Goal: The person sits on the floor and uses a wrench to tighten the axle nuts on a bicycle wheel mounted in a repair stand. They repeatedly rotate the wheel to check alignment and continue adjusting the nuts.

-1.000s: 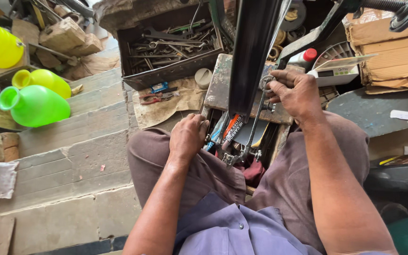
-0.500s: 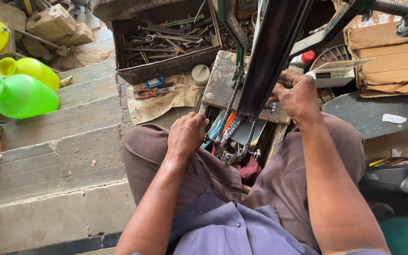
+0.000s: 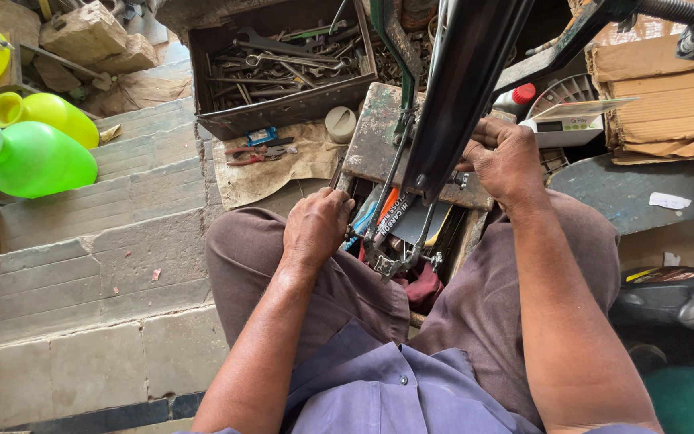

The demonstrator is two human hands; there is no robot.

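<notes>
Head view is showing a black tyre (image 3: 463, 88) running down from the top edge toward the person's lap, its lower end sitting over a worn block (image 3: 379, 133) between the knees. Right hand (image 3: 506, 161) is curling around the tyre's right side, fingers closed on it near the block's far corner. Left hand (image 3: 317, 227) is resting on the left knee, fingers bent down at the edge of the gap between the legs; whether it is gripping anything there cannot be told. Between the two hands, thin metal rods and a brake part (image 3: 399, 257) are hanging below the tyre, over a heap of coloured packets (image 3: 387, 210) and a red cloth (image 3: 423, 285).

Just past the block's left edge, a small round pot (image 3: 340, 124) is sitting on a dirty sheet (image 3: 271, 165), with red pliers (image 3: 246, 153) lying beside it. Beyond the sheet, a dark tray (image 3: 283, 112) is holding spanners. Cardboard (image 3: 660, 88) is stacked at the upper right, near a red-capped bottle (image 3: 520, 98). Far to the left on the stone floor (image 3: 98, 265), green and yellow jugs (image 3: 30, 153) are lying on their sides.
</notes>
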